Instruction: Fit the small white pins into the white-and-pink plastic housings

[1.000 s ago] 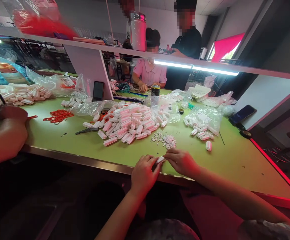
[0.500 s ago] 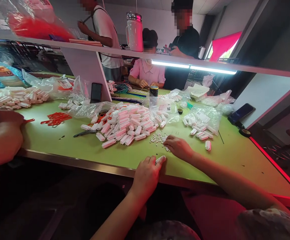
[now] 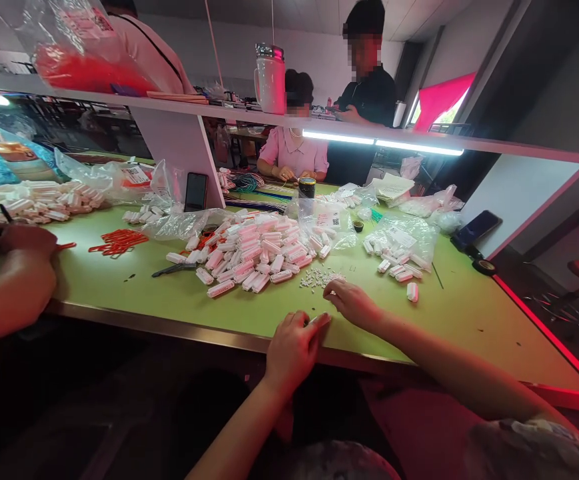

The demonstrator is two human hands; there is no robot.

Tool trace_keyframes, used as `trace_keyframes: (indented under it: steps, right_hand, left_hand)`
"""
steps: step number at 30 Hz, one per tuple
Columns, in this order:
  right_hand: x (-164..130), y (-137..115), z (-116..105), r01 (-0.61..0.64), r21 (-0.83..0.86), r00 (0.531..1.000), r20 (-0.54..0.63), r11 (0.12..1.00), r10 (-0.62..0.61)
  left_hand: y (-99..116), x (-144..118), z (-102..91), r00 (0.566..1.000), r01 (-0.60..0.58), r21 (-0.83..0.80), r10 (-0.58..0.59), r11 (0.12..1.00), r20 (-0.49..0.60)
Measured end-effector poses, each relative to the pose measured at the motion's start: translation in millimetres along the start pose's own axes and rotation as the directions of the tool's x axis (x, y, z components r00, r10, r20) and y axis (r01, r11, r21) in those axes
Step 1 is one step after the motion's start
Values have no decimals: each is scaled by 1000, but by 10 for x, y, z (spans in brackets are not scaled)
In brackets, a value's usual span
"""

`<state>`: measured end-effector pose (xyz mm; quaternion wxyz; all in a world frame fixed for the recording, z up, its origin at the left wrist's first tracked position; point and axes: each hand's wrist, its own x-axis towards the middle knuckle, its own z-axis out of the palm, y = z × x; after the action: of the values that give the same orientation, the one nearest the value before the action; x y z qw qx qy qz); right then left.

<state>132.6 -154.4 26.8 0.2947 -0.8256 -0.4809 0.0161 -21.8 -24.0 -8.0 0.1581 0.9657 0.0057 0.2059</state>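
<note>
At the near edge of the bench (image 3: 119, 293) the left hand (image 3: 292, 347) pinches a small white housing (image 3: 318, 319) between thumb and fingertips, resting it on the green top. Just beyond it, the right hand (image 3: 352, 302) lies curled over the near side of the scatter of tiny white pieces (image 3: 319, 278), its fingertips among them; whether it has one pinched I cannot tell.

Left of that scatter and a little farther back sits the big pile (image 3: 254, 250) of white-and-pink housings, which I take to be the finished ones (it is by far the larger heap). Right of the scatter lies a smaller group (image 3: 396, 267) spilling from a clear bag, with one housing (image 3: 412, 291) apart from it.

Judged from that, much looks done, yet many tiny pieces and a part-full bag remain, so plenty is left.

Tweezers (image 3: 172, 270) lie left of the pile, red clips (image 3: 118, 241) farther left. A neighbour's arm (image 3: 14, 280) rests far left; other people stand behind the shelf.
</note>
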Motion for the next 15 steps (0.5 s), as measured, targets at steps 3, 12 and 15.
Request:
trace_keyframes:
  steps: [3, 12, 15]
  right_hand:
    - [-164, -45, -24, -118, 317, 992, -12, 941, 128]
    - [-425, -211, -19, -83, 302, 985, -120, 950, 124]
    - [-454, -204, 21, -11, 137, 989, -144, 990, 31]
  left_hand:
    - [-28, -12, 44, 998, 26, -45, -29, 999, -54]
    - [-12, -18, 96, 987, 82, -79, -92, 993, -132]
    - [-17, -20, 88, 986, 76, -115, -92, 990, -142]
